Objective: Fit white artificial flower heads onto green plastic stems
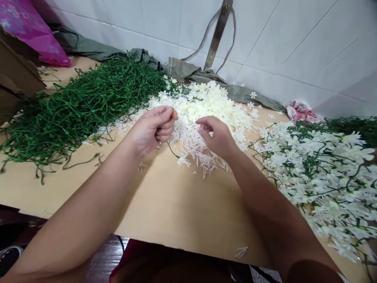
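Left hand (pixel 172 112): curled around a thin green stem (pixel 171 149), thumb pressed to forefinger; white flower (pixel 183 160) at its lower end
White blossoms (pixel 212 100): soft, star-shaped, heaped beyond both hands
Green tangle (pixel 97 98): wiry, piled at left
Right hand (pixel 198 127): fingers loosely bent, thumb apart
Arms: stretched over smooth tan table (pixel 176 208)

Above the bench (pixel 176 208), the closed left hand (pixel 160 127) and loosely curled right hand (pixel 215 135) hovered by white blossoms (pixel 215 100), between green stems (pixel 97 98) and stemmed flowers (pixel 321 169).
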Available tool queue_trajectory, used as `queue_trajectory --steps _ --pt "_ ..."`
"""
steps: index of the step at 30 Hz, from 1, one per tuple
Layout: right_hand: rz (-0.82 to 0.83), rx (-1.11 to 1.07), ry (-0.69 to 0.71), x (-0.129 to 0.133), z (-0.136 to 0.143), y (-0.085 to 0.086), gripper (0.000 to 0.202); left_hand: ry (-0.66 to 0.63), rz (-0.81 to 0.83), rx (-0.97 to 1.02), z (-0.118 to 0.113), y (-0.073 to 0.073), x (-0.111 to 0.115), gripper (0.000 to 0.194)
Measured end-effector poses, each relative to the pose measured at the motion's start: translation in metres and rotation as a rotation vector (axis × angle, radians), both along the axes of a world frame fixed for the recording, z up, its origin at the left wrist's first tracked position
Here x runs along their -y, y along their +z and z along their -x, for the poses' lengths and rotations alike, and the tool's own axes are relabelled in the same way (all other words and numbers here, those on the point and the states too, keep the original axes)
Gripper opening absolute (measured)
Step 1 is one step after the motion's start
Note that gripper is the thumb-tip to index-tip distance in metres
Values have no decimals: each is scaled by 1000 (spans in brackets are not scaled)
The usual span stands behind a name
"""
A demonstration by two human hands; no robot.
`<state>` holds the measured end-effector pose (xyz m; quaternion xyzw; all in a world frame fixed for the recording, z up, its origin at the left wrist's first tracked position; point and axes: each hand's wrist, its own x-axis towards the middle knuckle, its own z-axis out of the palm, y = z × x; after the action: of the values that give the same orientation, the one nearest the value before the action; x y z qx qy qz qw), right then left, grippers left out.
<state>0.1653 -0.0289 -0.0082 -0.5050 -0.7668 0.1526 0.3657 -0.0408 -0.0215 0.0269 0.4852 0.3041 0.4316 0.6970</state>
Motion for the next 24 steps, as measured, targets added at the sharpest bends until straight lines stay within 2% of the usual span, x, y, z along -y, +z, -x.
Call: queue_trajectory --steps 2,5,13,16,19,21,24 --pt "79 -131 -57 -11 -8 3 16 -64 19 -27 0 -4 -1 19" --pt "100 -131 -109 -24 -13 7 13 -96 35 -93 -1 -9 -2 18" --pt "59 228 -178 -46 10 21 18 -20 39 -303 -7 -14 -4 12" --pt "47 379 -198 -53 20 17 24 28 30 -356 -10 -14 -4 10" --pt "20 526 -218 -57 24 11 17 74 22 -412 -13 -12 -3 9" --pt "-48 518 -235 -55 23 10 13 117 -4 -432 -15 -13 -3 8" --pt "-147 311 -218 -46 19 16 9 209 -82 -406 -16 -16 -5 2"
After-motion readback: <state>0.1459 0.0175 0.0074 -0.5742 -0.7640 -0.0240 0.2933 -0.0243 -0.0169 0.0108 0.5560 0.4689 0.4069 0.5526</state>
